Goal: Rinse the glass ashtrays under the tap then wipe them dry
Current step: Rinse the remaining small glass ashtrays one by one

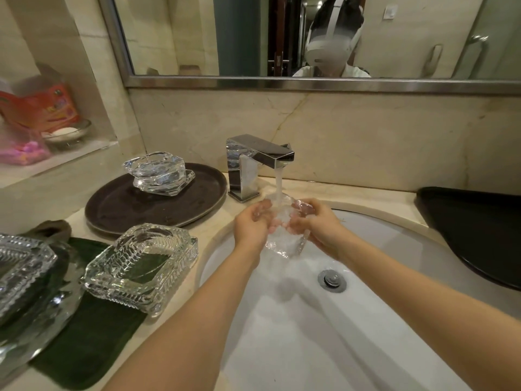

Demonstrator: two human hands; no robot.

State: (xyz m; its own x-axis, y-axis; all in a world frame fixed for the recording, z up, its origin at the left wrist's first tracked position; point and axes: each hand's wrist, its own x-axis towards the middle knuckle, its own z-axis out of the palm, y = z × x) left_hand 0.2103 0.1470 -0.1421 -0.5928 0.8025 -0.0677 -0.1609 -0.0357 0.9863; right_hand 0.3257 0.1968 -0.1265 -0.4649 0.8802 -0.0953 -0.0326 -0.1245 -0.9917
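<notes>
Glass ashtray (283,235) held between both hands, left hand (251,225) and right hand (315,225) gripping opposite edges, beneath running tap (259,162), above sink (394,249).

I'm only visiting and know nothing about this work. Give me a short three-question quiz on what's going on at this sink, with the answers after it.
1. True or false: the tap is running.
2. What does the stack of ashtrays behind the sink stand on? A) the green cloth B) the round dark tray C) the wall shelf
3. Which hands hold the ashtray being rinsed?

Key
1. True: a stream of water falls from the spout onto the glass.
2. B, the round dark tray. The green cloth carries a different ashtray, nearer the camera.
3. Both: the left hand and the right hand grip it from either side over the basin.
</notes>
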